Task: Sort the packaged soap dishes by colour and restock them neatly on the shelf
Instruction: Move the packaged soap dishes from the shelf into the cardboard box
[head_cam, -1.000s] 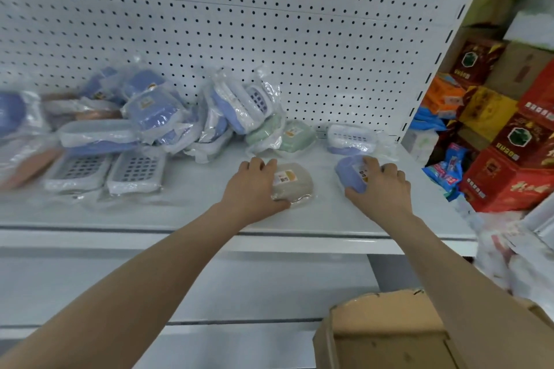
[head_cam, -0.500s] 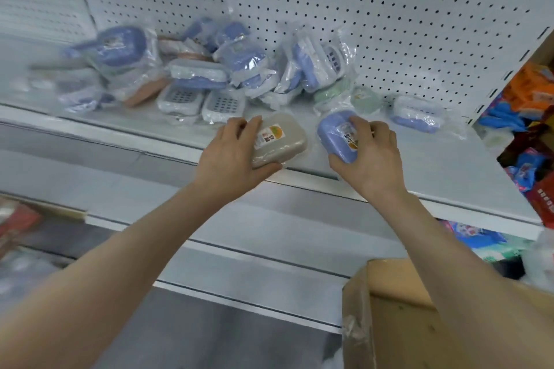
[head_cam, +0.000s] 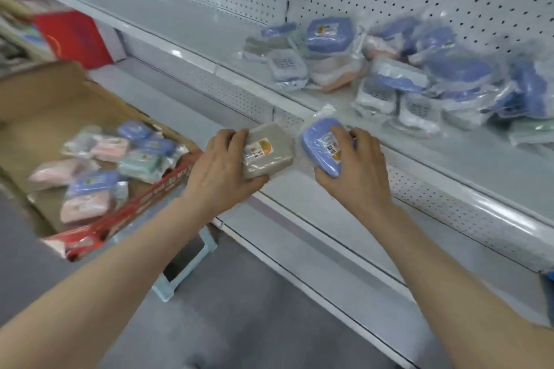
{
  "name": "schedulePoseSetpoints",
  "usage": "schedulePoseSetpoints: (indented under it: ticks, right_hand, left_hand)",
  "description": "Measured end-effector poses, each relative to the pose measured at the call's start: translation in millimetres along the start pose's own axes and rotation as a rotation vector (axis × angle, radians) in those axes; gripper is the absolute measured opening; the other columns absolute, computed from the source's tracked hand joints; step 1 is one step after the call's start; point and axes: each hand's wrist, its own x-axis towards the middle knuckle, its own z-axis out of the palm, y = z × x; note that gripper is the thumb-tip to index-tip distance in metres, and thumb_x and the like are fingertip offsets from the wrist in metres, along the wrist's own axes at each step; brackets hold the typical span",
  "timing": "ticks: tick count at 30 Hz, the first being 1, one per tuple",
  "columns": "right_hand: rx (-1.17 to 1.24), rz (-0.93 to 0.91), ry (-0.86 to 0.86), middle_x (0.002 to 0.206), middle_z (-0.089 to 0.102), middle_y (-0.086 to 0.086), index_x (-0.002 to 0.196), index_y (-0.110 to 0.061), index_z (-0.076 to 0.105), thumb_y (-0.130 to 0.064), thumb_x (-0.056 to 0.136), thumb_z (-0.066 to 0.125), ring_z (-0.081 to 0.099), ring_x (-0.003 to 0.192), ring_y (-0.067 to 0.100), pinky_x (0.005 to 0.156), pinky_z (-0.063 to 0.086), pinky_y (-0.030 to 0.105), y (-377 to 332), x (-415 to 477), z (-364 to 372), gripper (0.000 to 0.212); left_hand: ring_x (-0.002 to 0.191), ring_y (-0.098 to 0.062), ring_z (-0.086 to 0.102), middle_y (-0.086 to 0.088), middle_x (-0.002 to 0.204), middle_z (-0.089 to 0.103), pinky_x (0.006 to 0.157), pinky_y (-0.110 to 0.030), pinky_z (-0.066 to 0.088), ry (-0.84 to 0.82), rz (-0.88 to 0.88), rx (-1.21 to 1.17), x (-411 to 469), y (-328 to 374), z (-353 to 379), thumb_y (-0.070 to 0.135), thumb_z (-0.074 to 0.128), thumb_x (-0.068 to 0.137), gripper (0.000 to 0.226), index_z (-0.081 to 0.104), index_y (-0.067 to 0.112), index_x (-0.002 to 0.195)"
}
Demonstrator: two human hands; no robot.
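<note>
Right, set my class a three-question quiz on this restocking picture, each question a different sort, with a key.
1. True or false: the left hand holds a pink dish.
2. Besides the shelf, what holds packaged dishes? A) a cardboard box B) a basket C) a trolley
3. Fill in: the right hand grips a ____ dish.

Key
1. False: it holds the beige dish.
2. A.
3. Blue: it grips the blue dish.
</note>
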Motion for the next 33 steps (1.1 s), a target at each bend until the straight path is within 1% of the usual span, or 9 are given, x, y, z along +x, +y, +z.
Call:
schedulePoseSetpoints:
  ticks: [4, 10, 12, 15, 18, 22, 27, 30, 33]
  right_hand:
    - [0.058, -0.076, -0.048, 0.110, 0.052, 0.016, 0.126, -0.011, 0.052, -0.037, 0.069, 0.066, 0.050, 0.090, 0.036, 0.068, 0.049, 0.045, -88, 20, 56, 0.065]
    - [0.121, -0.103, -0.214, 0.108, 0.051, 0.014, 0.126, -0.013, 0.052, -0.035, 0.067, 0.072, 0.050, 0.091, 0.035, 0.066, 0.050, 0.042, -180, 32, 130, 0.066]
    - [0.126, -0.115, -0.271, 0.108, 0.052, 0.014, 0.126, -0.013, 0.052, -0.035, 0.066, 0.073, 0.051, 0.091, 0.036, 0.066, 0.050, 0.041, -200, 39, 153, 0.067]
    - [0.140, -0.116, -0.344, 0.110, 0.051, 0.013, 0.129, -0.016, 0.050, -0.036, 0.067, 0.073, 0.051, 0.094, 0.034, 0.068, 0.051, 0.041, -224, 54, 187, 0.069]
    - [0.161, -0.129, -0.395, 0.111, 0.051, 0.012, 0.131, -0.017, 0.048, -0.038, 0.069, 0.072, 0.050, 0.094, 0.033, 0.069, 0.051, 0.042, -245, 74, 221, 0.070]
    - [0.212, -0.123, -0.444, 0.114, 0.052, 0.013, 0.131, -0.018, 0.048, -0.043, 0.071, 0.071, 0.051, 0.097, 0.034, 0.071, 0.052, 0.041, -271, 107, 267, 0.069]
    - [0.245, -0.139, -0.506, 0.128, 0.049, 0.011, 0.135, -0.023, 0.041, -0.049, 0.074, 0.068, 0.050, 0.109, 0.033, 0.083, 0.051, 0.044, -304, 152, 318, 0.071]
    - [0.247, -0.127, -0.548, 0.127, 0.049, 0.011, 0.137, -0.023, 0.040, -0.048, 0.076, 0.066, 0.049, 0.112, 0.031, 0.088, 0.048, 0.042, -319, 173, 344, 0.071]
    - [0.221, -0.111, -0.549, 0.126, 0.048, 0.010, 0.140, -0.022, 0.039, -0.048, 0.079, 0.066, 0.048, 0.112, 0.028, 0.087, 0.045, 0.036, -331, 183, 361, 0.072]
  left_hand:
    - [0.114, -0.029, 0.049, -0.008, 0.130, 0.043, 0.090, -0.044, 0.048, -0.031, -0.113, 0.030, -21, -97, -25, 0.068, 0.057, 0.069, 0.091, 0.036, 0.015, 0.141]
    - [0.111, -0.028, 0.048, -0.006, 0.125, 0.041, 0.085, -0.042, 0.049, -0.135, -0.293, 0.083, -53, -212, -39, 0.059, 0.068, 0.072, 0.087, 0.037, 0.014, 0.140]
    - [0.113, -0.028, 0.048, -0.005, 0.128, 0.041, 0.083, -0.041, 0.049, -0.165, -0.345, 0.086, -58, -242, -38, 0.060, 0.068, 0.073, 0.086, 0.037, 0.015, 0.139]
    - [0.115, -0.027, 0.047, -0.004, 0.128, 0.041, 0.086, -0.041, 0.046, -0.217, -0.419, 0.070, -57, -283, -34, 0.063, 0.067, 0.073, 0.085, 0.038, 0.017, 0.139]
    - [0.117, -0.027, 0.046, -0.005, 0.127, 0.043, 0.093, -0.041, 0.045, -0.272, -0.445, 0.080, -48, -321, -25, 0.066, 0.064, 0.074, 0.086, 0.038, 0.018, 0.140]
    - [0.120, -0.029, 0.043, -0.008, 0.131, 0.043, 0.100, -0.039, 0.038, -0.315, -0.470, 0.088, -25, -367, -18, 0.061, 0.064, 0.078, 0.083, 0.037, 0.015, 0.141]
    - [0.131, -0.034, 0.036, -0.013, 0.139, 0.039, 0.110, -0.041, 0.030, -0.369, -0.459, 0.119, 3, -429, -16, 0.051, 0.068, 0.081, 0.087, 0.030, 0.009, 0.147]
    - [0.133, -0.032, 0.033, -0.013, 0.143, 0.036, 0.112, -0.040, 0.028, -0.416, -0.468, 0.128, 14, -466, -13, 0.045, 0.070, 0.082, 0.088, 0.027, 0.008, 0.149]
    - [0.131, -0.032, 0.036, -0.014, 0.142, 0.039, 0.111, -0.040, 0.028, -0.437, -0.451, 0.124, 21, -498, -6, 0.040, 0.072, 0.081, 0.086, 0.031, 0.006, 0.147]
